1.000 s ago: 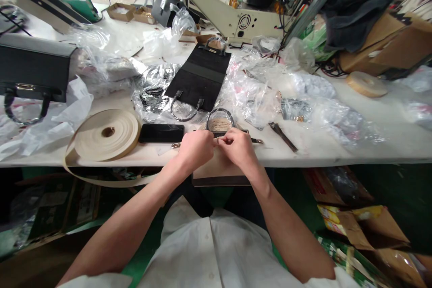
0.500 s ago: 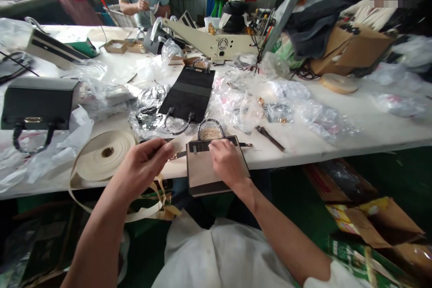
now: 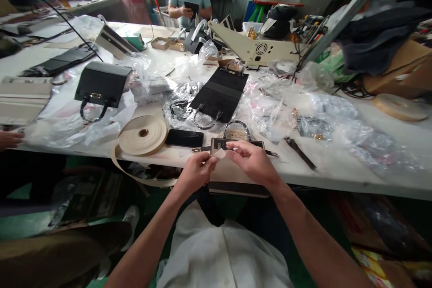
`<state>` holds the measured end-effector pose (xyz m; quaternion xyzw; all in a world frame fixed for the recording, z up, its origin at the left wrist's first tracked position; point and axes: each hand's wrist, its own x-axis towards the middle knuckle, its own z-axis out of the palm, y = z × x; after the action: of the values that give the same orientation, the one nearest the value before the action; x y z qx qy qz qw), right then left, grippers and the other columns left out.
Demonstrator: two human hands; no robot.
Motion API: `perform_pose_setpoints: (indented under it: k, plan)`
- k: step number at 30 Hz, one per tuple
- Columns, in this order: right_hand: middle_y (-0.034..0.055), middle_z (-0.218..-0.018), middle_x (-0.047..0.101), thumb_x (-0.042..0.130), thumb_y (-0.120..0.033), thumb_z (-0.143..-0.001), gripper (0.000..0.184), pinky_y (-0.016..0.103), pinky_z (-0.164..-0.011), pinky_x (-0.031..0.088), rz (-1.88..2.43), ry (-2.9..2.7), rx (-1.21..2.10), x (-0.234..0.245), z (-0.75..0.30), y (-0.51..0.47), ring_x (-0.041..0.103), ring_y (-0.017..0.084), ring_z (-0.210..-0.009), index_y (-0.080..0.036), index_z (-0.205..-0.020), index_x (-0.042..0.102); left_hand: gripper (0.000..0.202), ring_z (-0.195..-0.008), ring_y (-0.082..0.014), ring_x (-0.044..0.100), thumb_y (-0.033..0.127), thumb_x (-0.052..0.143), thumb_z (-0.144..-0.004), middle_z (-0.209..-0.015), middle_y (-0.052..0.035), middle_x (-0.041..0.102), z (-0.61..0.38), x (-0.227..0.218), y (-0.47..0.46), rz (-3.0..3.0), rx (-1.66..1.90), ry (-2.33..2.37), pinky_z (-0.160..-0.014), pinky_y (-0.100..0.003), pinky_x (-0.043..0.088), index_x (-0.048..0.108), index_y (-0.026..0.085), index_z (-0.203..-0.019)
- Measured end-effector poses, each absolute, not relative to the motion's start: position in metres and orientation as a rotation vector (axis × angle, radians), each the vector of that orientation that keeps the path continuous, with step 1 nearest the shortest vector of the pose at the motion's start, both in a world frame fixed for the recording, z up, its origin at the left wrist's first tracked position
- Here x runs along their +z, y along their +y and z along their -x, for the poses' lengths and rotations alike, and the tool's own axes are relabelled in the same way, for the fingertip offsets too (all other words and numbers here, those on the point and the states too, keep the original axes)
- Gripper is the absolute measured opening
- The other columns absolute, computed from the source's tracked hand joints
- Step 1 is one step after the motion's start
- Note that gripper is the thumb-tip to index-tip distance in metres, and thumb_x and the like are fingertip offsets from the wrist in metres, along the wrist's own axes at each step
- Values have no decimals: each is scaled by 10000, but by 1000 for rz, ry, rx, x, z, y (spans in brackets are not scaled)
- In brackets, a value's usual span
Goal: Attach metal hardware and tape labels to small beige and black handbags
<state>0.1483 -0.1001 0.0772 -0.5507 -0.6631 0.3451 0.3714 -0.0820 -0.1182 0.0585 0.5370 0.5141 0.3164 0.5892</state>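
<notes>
My left hand point(image 3: 199, 167) pinches a small pale piece of tape point(image 3: 220, 154) between thumb and fingertips. Close by on the right, my right hand point(image 3: 254, 162) has its thumb and fingers apart, the thumb at the piece's edge; whether they touch I cannot tell. Under both hands lies a beige and black bag point(image 3: 232, 175) at the table edge, partly covered by them. Its dark looped handle point(image 3: 238, 127) points away from me, and a strap with a metal end point(image 3: 272, 154) sticks out at its side.
Left of the bag lie a black phone point(image 3: 184, 137) and a roll of cream tape point(image 3: 143, 134). Beyond are an opened black bag point(image 3: 222, 92), a finished-looking black handbag point(image 3: 103, 83) and plastic wrap point(image 3: 270, 108). A dark strap point(image 3: 300, 153) lies right. Another person's hand point(image 3: 11, 138) shows far left.
The view has turned left, bringing the phone and another person's hand into sight. My right hand has lifted off the bag's panel and come close to the tape piece in my left hand.
</notes>
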Motion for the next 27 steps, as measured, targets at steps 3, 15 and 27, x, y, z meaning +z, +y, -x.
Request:
perform_pose_setpoints:
  k: [3, 15, 27]
  plan:
    - [53, -863, 840, 828, -516, -958, 308, 326, -658, 557, 1479, -1673, 978, 75, -138, -99, 724, 219, -730, -212, -959, 875, 431, -502, -137, 498, 547, 652, -1035, -560, 46, 505, 76, 55, -122, -1320, 802, 1275, -517, -261, 337, 594, 215, -766]
    - [85, -969, 781, 593, -235, -1074, 224, 385, -897, 532, 1461, -2078, 522, 50, -132, -59, 719, 253, -923, -216, -904, 737, 389, -635, -172, 397, 316, 517, -1086, -660, 4, 499, 35, 46, -142, -1447, 962, 1421, -660, -382, 255, 385, 251, -726]
    - [86, -1149, 833, 718, -495, -1072, 490, 432, -900, 704, 1446, -1624, 829, 54, -182, -97, 812, 245, -900, -245, -1493, 738, 367, -593, -150, 567, 538, 610, -1118, -796, -24, 717, 76, 51, -162, -940, 1270, 1484, -558, -257, 445, 659, 226, -931]
